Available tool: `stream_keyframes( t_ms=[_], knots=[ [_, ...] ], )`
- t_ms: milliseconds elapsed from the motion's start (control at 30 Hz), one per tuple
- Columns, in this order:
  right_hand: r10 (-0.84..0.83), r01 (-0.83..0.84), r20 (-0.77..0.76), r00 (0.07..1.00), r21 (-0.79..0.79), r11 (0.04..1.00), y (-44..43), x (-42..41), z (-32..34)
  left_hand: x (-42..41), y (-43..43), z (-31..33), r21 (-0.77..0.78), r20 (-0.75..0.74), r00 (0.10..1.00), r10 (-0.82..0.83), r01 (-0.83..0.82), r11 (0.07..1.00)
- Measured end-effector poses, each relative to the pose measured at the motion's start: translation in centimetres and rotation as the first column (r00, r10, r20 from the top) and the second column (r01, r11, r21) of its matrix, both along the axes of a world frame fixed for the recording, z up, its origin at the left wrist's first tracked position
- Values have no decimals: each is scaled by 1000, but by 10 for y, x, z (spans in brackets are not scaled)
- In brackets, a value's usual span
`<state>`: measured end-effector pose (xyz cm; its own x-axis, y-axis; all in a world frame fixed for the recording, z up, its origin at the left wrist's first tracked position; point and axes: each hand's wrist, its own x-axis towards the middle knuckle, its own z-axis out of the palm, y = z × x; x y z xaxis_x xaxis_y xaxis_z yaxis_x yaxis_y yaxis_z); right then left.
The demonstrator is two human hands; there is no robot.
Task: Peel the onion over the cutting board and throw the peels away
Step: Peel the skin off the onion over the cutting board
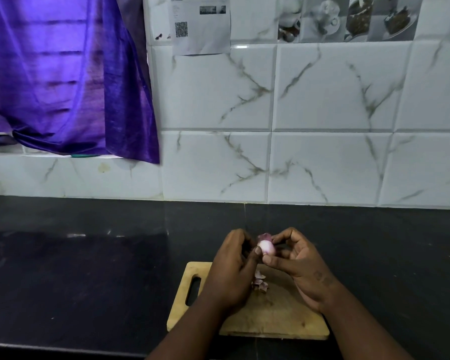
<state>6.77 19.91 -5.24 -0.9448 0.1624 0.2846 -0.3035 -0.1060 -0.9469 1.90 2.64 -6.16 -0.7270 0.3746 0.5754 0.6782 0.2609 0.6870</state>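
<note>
Black counter — fingers round onion

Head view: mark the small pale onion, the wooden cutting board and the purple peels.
small pale onion [266, 247]: head view, its bare peeled side.
wooden cutting board [276, 320]: head view, bare front surface.
purple peels [259, 282]: head view, middle of the heap.

countertop left, right: open | cutting board: peels, possibly more hidden | wall: blocks rear
</note>
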Motion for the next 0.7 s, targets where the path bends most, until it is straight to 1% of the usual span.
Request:
stream_keyframes(
  t_ms=[100,233,433,567,633,700],
  knots=[
    [-7,8,-15,1000,33,999,0,1,0,1,1,0,-12,-9,1000,-2,2,1000],
    [-3,4,-31,1000,53,999,0,1,0,2,1,0,-36,16,1000,-5,6,999],
    [51,-49,-28,998,38,998,0,1,0,-3,2,-3,-34,67,995,75,-73,997],
    [71,-71,-30,997,15,997,0,1,0,-7,2,-2,12,121,987,108,-111,994],
    [84,-84,-26,996,-14,996,0,1,0,-9,1,-2,62,162,984,81,-92,994],
    [82,-83,-21,996,-25,996,-1,1,1,-7,1,-1,119,164,986,24,-44,992]
  ],
)
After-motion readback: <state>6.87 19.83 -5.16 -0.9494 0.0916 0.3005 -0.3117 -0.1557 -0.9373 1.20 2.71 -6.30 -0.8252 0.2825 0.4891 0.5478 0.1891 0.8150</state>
